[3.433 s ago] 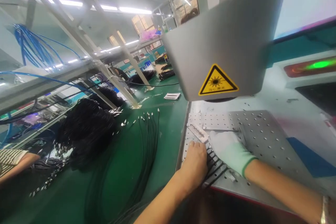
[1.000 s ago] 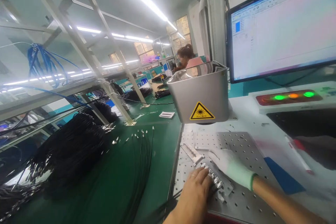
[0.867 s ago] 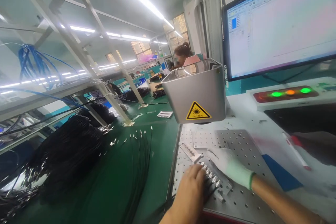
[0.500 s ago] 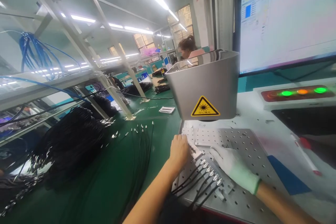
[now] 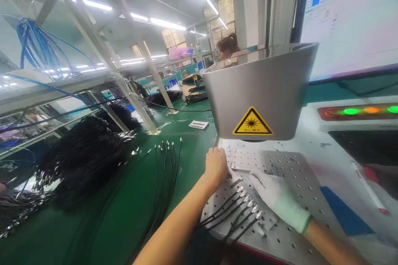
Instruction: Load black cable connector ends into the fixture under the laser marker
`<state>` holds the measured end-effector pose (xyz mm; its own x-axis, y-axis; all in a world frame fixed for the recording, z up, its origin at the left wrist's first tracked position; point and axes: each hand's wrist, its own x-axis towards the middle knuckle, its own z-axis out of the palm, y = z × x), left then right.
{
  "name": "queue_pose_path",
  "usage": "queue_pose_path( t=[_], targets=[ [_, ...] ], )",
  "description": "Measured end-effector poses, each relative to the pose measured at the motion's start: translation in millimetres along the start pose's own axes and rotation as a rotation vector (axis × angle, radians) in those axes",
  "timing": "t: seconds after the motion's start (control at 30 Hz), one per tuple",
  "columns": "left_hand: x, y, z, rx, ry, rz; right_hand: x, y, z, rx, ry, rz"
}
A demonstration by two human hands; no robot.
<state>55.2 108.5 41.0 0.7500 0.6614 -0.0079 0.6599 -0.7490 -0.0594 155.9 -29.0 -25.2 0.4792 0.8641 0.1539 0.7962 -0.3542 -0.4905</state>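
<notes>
My left hand, bare, is closed in a fist at the left edge of the perforated metal plate. What its fingers hold, if anything, is hidden. My right hand, in a white glove, lies low over the plate with its fingers drawn together at the fixture block. I cannot make out what is in them. Between and below my hands, several black cables with silver metal connectors lie side by side in a slanted row on the fixture.
A grey metal housing with a yellow laser warning sign stands behind the plate. More black cables and a large cable bundle lie on the green tabletop. To the right are a monitor, a marker pen and lit indicators.
The camera view has shifted slightly, so the housing and monitor appear larger and farther right. Both hands keep nearly the same place at the fixture, and the cable row looks unmoved.
</notes>
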Motion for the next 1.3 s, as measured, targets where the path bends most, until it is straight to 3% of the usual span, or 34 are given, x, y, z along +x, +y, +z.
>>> queue_pose_path(
  t=[0.1,0.23,0.33,0.43,0.63,0.7,0.77,0.9,1.0,1.3],
  targets=[
    [-38.5,9.3,-6.8,-0.039,-0.017,0.114,2.5,-8.4,-1.7,-0.128,-0.063,0.037],
    [-96.9,22.8,-6.6,-0.041,-0.168,0.316,9.4,-23.9,-1.8,-0.251,-0.142,0.087],
    [-119.0,28.6,1.7,0.027,-0.259,0.38,12.4,-35.6,-2.5,-0.302,-0.169,0.089],
    [-124.7,32.1,23.1,0.06,-0.245,0.297,12.7,-45.1,-2.7,-0.358,-0.199,0.086],
    [-125.3,41.5,98.6,0.12,-0.042,0.138,14.2,-49.1,3.9,-0.377,-0.21,0.074],
    [-125.2,41.5,112.1,0.159,-0.01,0.111,14.8,-47.4,6.9,-0.374,-0.195,0.05],
    [-125.9,38.3,111.4,0.203,-0.005,0.174,15.1,-45.4,9.6,-0.365,-0.186,0.033],
    [-128.9,31.6,86.3,0.248,0.038,0.417,15.6,-40.7,14.2,-0.338,-0.191,0.048],
    [-128.6,33.5,77.4,0.237,0.051,0.431,16.2,-38.1,15.9,-0.329,-0.181,0.063],
    [-128.2,27.9,119.8,0.118,0.287,0.246,18.1,-41.1,14.3,-0.311,-0.157,0.062]
  ],
)
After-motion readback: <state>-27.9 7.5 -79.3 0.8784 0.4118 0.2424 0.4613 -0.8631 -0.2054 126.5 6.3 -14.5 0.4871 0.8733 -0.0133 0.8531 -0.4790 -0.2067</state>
